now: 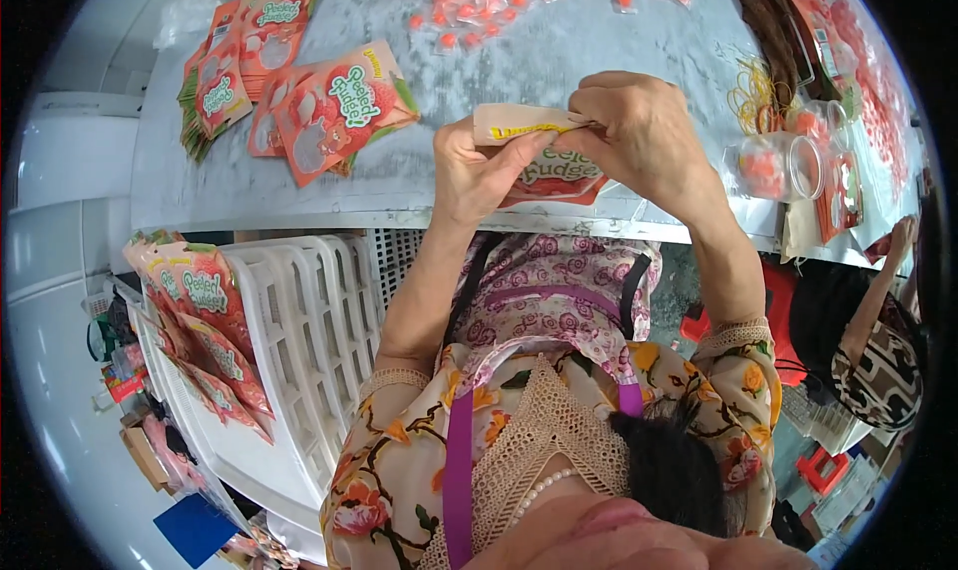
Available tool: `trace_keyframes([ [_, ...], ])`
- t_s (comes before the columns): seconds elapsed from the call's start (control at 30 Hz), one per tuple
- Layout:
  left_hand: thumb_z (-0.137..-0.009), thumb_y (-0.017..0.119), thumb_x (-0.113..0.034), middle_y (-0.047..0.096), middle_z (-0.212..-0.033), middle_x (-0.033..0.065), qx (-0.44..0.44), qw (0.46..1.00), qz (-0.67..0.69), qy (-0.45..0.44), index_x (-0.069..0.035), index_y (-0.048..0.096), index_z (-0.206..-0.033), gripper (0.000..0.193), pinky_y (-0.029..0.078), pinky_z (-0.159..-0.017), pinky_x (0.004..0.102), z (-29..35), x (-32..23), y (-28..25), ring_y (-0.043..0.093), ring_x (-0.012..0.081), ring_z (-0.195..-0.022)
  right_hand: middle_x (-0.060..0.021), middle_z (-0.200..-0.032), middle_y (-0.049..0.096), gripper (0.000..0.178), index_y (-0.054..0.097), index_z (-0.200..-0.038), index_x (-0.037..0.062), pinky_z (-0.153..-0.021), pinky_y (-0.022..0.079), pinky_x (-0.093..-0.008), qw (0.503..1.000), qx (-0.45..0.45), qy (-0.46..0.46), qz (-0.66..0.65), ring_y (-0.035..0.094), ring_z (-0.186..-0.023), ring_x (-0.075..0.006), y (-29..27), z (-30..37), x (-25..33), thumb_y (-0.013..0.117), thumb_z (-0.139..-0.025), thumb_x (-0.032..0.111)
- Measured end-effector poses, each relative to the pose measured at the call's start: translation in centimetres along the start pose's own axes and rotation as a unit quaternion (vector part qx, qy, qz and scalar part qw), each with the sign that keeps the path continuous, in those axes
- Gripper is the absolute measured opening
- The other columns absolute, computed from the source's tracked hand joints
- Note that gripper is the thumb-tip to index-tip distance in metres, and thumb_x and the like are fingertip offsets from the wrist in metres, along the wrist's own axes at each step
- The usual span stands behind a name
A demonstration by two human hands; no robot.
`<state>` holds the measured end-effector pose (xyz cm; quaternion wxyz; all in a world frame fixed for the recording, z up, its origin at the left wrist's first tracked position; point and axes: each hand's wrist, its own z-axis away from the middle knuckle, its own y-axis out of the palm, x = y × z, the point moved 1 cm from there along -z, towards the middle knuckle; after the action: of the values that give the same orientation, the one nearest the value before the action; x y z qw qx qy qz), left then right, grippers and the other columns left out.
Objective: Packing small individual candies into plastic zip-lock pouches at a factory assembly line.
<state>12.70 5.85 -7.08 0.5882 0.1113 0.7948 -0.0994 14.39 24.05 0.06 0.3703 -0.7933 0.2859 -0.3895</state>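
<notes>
Near the table's front edge, a pink and red candy pouch (561,179) lies in front of me, its pale top strip (507,121) bent over toward me. My left hand (473,176) has that strip pinched between thumb and fingers on its left side. On the other side, my right hand (639,136) is closed on the strip's right corner, its fingertips pressed together. Whether the pouch's mouth is sealed cannot be seen behind my fingers.
Printed pouches (344,111) lie in stacks to the left. Wrapped orange-red candies (479,6) spread across the far side. Clear jars of candies (763,166) and yellow rubber bands (758,96) sit at right. A white crate (299,310) holding filled pouches (205,310) stands left; another person's arm (878,290) shows right.
</notes>
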Motion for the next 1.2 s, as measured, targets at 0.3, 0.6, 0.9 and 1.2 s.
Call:
trace_keyframes([
  [0.3, -0.084, 0.071, -0.005, 0.066, -0.072, -0.0009, -0.026, 1.0, -0.013, 0.003, 0.003, 0.072, -0.095, 0.014, 0.042, -0.054, 0.0191, -0.1, 1.0, -1.8, 0.053, 0.0018, -0.063, -0.0096, -0.063, 0.056, 0.03, 0.06, -0.07, 0.0019, -0.053, 0.042, -0.038, 0.999, 0.026, 0.031, 0.003, 0.056, -0.057, -0.0303, 0.3, -0.1, -0.4, 0.078, -0.07, 0.026],
  [0.6, -0.084, 0.07, -0.005, 0.065, -0.069, -0.0016, -0.023, 0.997, -0.017, 0.065, 0.002, 0.073, -0.094, 0.013, 0.039, -0.051, 0.0183, 0.0, 0.2, -1.5, 0.051, 0.0011, -0.059, -0.0091, -0.06, 0.055, 0.033, 0.059, -0.067, 0.0011, -0.051, 0.041, -0.0378, 0.999, 0.025, 0.024, -0.008, 0.054, -0.055, -0.0297, 0.9, -0.5, -0.2, 0.079, -0.069, 0.027],
  [0.9, -0.084, 0.07, -0.002, 0.066, -0.072, -0.0011, -0.039, 0.997, 0.009, 0.066, 0.002, 0.072, -0.092, 0.009, 0.039, -0.052, 0.0184, -0.1, -0.1, -1.2, 0.049, 0.0016, -0.059, -0.0067, -0.066, 0.056, 0.028, 0.06, -0.072, 0.0029, -0.053, 0.044, -0.0373, 0.998, -0.034, -0.039, 0.027, 0.057, -0.06, -0.0277, 1.0, -0.3, 0.7, 0.078, -0.067, 0.024],
  [1.2, -0.082, 0.072, -0.002, 0.068, -0.075, 0.0008, -0.057, 0.997, 0.024, 0.041, 0.002, 0.073, -0.091, 0.01, 0.043, -0.056, 0.0201, 0.4, -0.1, -2.2, 0.054, 0.0036, -0.064, -0.0073, -0.067, 0.058, 0.027, 0.064, -0.074, 0.0025, -0.054, 0.044, -0.0363, 0.997, 0.067, 0.041, -0.02, 0.057, -0.06, -0.0276, -0.5, 0.6, -1.0, 0.079, -0.066, 0.023],
])
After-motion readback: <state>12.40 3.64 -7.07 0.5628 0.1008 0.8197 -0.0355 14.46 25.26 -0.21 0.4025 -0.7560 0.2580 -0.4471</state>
